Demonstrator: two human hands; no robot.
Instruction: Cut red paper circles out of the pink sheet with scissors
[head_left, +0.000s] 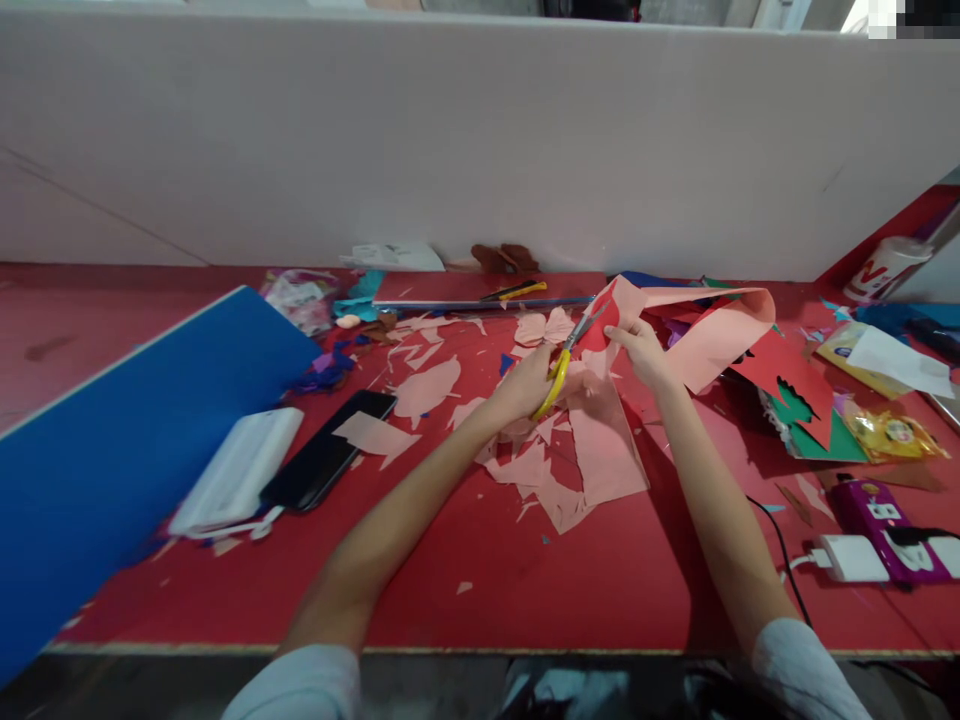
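Observation:
My left hand (525, 385) is closed around the yellow handles of a pair of scissors (559, 375), whose blades point up and right into a sheet of pink paper (720, 335). My right hand (641, 350) pinches that sheet near the blades and holds it off the red table (600, 590). The sheet curls away to the right. A small red piece (600, 328) shows at the blade tips. Several pink offcuts (592, 450) lie beneath and in front of both hands.
A blue board (135, 430) leans at the left, with a white power bank (240, 465) and a black phone (330, 450) beside it. A yellow knife (517, 291) lies at the back. Red and green cut paper (802, 400), a purple power strip (892, 520) and a cup (885, 265) are at the right.

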